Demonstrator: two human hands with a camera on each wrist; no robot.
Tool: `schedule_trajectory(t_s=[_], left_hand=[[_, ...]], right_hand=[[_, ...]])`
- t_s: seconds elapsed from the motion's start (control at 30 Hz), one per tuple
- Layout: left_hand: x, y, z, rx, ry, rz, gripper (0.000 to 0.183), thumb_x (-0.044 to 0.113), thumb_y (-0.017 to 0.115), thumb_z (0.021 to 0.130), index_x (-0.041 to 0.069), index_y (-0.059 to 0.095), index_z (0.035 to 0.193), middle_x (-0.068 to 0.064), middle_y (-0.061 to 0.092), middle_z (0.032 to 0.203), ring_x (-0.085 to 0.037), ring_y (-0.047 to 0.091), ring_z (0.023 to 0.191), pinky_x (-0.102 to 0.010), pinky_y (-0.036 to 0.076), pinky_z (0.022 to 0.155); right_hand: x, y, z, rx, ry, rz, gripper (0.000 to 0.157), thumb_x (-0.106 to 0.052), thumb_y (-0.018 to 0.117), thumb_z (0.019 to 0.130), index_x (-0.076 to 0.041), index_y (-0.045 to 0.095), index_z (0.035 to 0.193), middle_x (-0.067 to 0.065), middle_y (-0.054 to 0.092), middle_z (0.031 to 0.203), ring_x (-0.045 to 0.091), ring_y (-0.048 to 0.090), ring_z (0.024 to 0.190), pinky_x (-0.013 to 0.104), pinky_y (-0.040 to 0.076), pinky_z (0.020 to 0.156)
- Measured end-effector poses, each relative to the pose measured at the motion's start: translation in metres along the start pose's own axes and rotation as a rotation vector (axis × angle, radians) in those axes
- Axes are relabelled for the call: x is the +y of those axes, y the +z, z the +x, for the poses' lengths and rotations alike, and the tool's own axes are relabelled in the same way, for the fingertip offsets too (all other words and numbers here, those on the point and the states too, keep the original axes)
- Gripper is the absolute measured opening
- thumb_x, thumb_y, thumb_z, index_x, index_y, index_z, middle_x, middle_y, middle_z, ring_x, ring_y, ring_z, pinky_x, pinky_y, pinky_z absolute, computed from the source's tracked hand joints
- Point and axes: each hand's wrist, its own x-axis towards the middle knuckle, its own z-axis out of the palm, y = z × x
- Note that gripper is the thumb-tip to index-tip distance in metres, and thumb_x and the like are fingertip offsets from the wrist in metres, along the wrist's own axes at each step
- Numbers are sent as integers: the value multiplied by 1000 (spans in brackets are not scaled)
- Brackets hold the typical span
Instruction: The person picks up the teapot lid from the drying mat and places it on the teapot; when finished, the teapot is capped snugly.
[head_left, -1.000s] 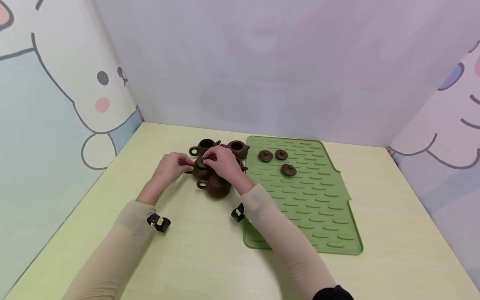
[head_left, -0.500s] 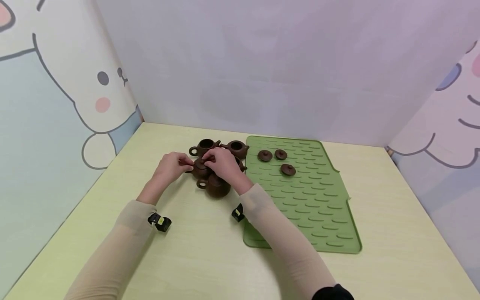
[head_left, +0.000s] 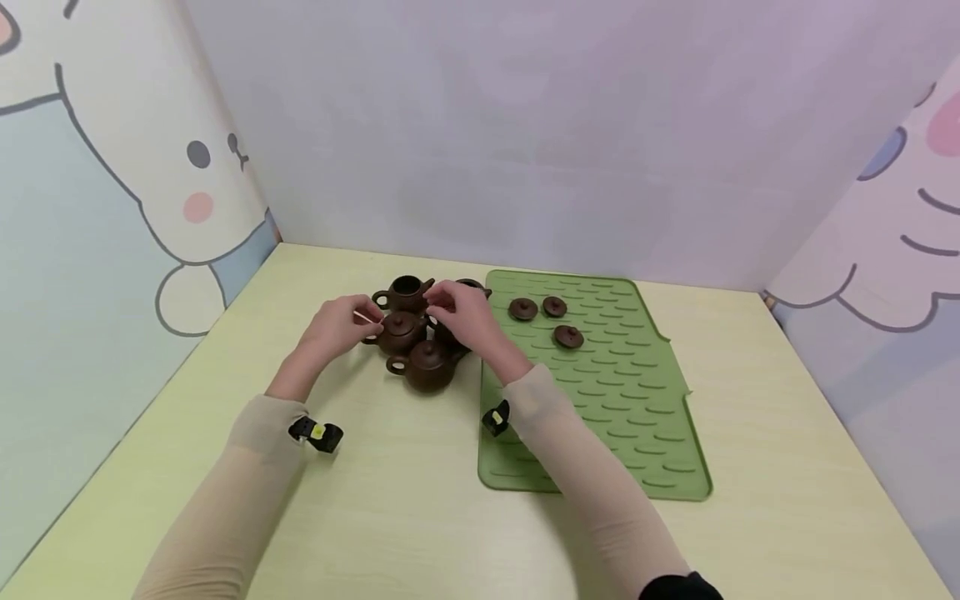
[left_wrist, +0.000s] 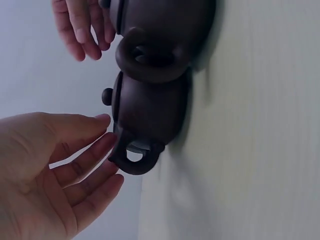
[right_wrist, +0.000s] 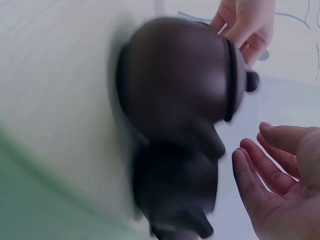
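A lidded dark brown teapot [head_left: 400,336] stands on the table, its handle toward my left hand [head_left: 335,323]. Fingertips of that hand are at the handle [left_wrist: 137,167], thumb spread from the fingers, not wrapped round it; whether they touch is hard to tell. My right hand [head_left: 467,317] hovers over the group, its loosely bent fingers holding nothing. In front is a second lidded teapot [head_left: 429,372]. Behind stands an uncovered teapot [head_left: 407,293]; another uncovered teapot [head_left: 471,284] is partly covered by the right hand, which also hides most of one more.
A green mat [head_left: 600,392] with raised ridges lies to the right of the teapots. On it rest three brown lids, the left lid [head_left: 522,309], the back lid [head_left: 555,307] and the front lid [head_left: 568,337]. A pale wall [head_left: 525,167] rises behind the table.
My right hand has let go of the lid on the left teapot and moved to the right. The left hand's fingers have loosened at that teapot's handle.
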Motion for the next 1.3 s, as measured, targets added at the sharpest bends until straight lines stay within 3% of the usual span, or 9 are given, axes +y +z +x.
schedule_trajectory(t_s=[0.3,0.57,0.93,1.3], left_hand=[[22,-1,8,43,94,3,21,19,65,96,8,68,114,-15,71,116,-33,67,109,-48,54,91],[38,11,23,28,148,-2,19,17,68,95,9,70,113,-11,73,115,-29,67,111,-47,51,98],[47,30,41,-2,174,30,20,18,69,95,10,71,112,-9,73,114,-27,66,110,-46,51,98],[45,39,46,-31,226,37,19,16,70,93,11,71,112,-9,73,113,-26,67,109,-45,52,96]], right_hand=[[15,-38,-16,35,91,19,26,-18,64,99,-8,66,122,8,71,119,24,66,112,40,55,93],[37,-63,-33,87,154,14,23,-18,64,99,-10,67,120,8,70,117,25,66,109,42,56,91],[67,-86,-49,149,210,41,23,-17,64,98,-7,67,119,13,69,118,28,64,110,44,54,91],[82,-104,-64,172,222,-8,26,-15,63,99,-2,65,121,18,69,119,32,63,112,47,52,97]])
